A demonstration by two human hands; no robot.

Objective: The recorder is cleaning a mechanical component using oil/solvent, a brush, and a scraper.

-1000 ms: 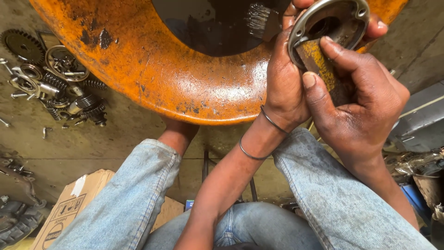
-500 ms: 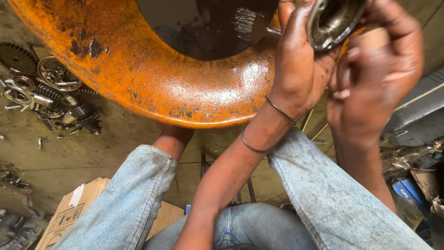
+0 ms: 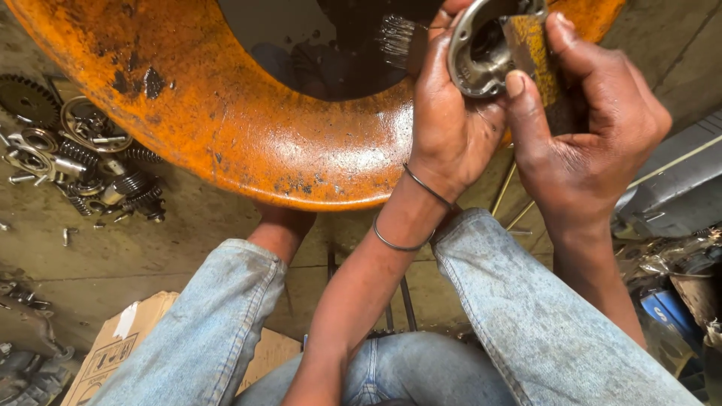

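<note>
Gripping the round metal housing [image 3: 489, 46] above the orange basin [image 3: 248, 143], the left hand [image 3: 451, 120] stays closed on it while the right hand [image 3: 587, 128], blurred moments ago, now presses a yellowed abrasive strip [image 3: 530, 45] (pinched by thumb and fingers) against its rim.

The basin [image 3: 248, 143] stands on the floor [image 3: 135, 256] in front of the seated person, its near rim just beyond the knees. A brush [image 3: 395, 37] lies inside the basin, near its right side. Above the basin's right rim, the left hand [image 3: 451, 120] holds a ring-shaped part [image 3: 481, 56]; the right hand [image 3: 594, 128], just right of it, presses a pad [image 3: 538, 64] against the part. Left of the basin, gears and springs [image 3: 83, 158] lie clustered on the floor. A carton [image 3: 120, 346] lies at the floor's near left, beside the left leg. A case [image 3: 669, 188] lies at the right, beyond the right knee.
</note>
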